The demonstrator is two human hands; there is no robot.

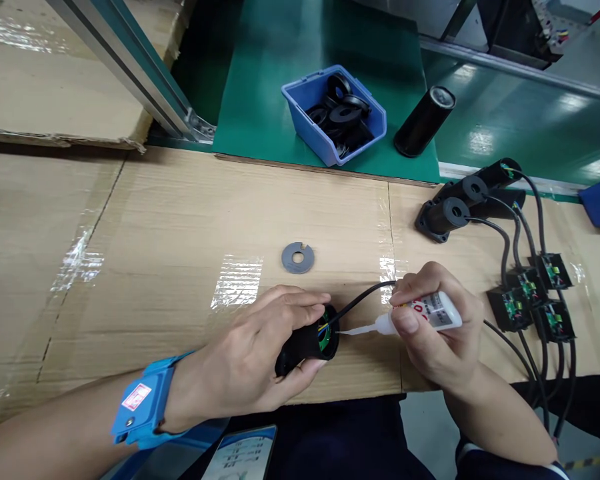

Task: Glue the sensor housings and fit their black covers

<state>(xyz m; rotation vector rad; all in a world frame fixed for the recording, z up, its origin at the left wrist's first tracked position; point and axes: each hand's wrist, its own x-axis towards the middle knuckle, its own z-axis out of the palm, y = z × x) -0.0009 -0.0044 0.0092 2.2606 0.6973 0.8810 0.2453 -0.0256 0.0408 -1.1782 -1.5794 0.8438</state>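
Observation:
My left hand [275, 337], with a blue strap on its wrist, is wrapped round a black cylindrical housing [300, 353] lying on its side. In the housing's open end a green circuit board and thin coloured wires show, and a black cable [363, 293] runs out toward my right hand. My right hand [437, 333] grips a small white glue bottle [443, 311], its narrow nozzle pointing left at the housing's rim; whether the tip touches cannot be made out. A flat grey notched washer [298, 258] lies on the cardboard beyond my left hand.
On the green mat stand a blue bin [310, 137] of black rings and a black cylinder [425, 121]. At right are several cabled black housings [447, 217] and small boxes with circuit boards [513, 307]. A metal post [145, 73] rises at back left.

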